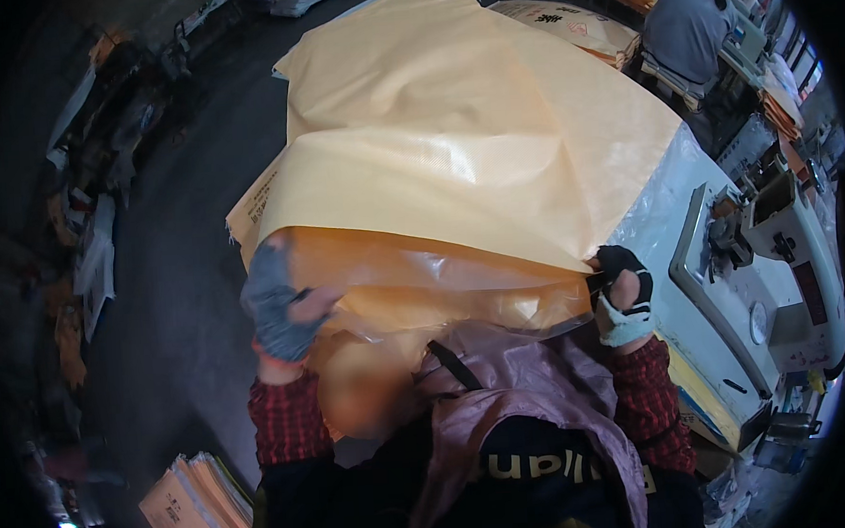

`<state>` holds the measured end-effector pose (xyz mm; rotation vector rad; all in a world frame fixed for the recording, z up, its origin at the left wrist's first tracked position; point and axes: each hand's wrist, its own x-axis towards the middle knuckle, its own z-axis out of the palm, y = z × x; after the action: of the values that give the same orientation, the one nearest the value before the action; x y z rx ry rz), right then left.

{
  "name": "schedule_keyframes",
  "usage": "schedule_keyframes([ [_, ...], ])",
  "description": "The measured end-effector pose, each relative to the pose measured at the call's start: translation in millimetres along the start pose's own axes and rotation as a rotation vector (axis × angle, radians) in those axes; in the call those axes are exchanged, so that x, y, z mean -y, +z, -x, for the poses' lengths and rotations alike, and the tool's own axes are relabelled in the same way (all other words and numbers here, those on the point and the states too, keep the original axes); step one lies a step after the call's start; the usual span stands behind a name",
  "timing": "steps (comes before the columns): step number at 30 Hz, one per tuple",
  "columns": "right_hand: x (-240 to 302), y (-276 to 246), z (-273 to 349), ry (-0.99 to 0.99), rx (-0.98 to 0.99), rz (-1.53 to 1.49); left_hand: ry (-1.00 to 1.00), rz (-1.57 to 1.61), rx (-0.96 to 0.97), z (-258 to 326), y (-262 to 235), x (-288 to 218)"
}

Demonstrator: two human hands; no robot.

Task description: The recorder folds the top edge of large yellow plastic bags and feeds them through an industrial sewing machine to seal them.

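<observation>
A large yellow-orange woven sack (417,159) lies spread before me, its mouth gaping toward my body. Inside the mouth shows a darker orange layer with a clear plastic liner (432,268). My left hand (286,300), in a grey glove and slightly blurred, rests at the left side of the mouth. Its fingers stretch upward along the edge, and the thumb sticks out to the right over the inner layer. At the right corner of the mouth, my right hand (625,292), in a black and white glove, has its fingers closed on the sack's edge.
A white sewing machine (796,273) stands close on the right, on a pale worktable (663,199). Folded orange sacks (192,510) stand on the floor at lower left. A person in grey (682,26) sits at the upper right. More sacks (573,27) lie beyond mine.
</observation>
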<state>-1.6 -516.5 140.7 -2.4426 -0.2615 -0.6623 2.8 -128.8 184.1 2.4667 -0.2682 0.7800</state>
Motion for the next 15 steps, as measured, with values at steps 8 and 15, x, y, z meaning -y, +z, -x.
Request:
schedule_keyframes([
  [8,0.3,-11.2,10.8,0.037,-0.091,-0.026,-0.836,0.965,-0.525,-10.9,26.6,48.0],
  [15,-3.1,-20.0,23.7,0.002,0.019,-0.001,-0.72,1.22,-0.712,-21.8,10.9,28.4],
])
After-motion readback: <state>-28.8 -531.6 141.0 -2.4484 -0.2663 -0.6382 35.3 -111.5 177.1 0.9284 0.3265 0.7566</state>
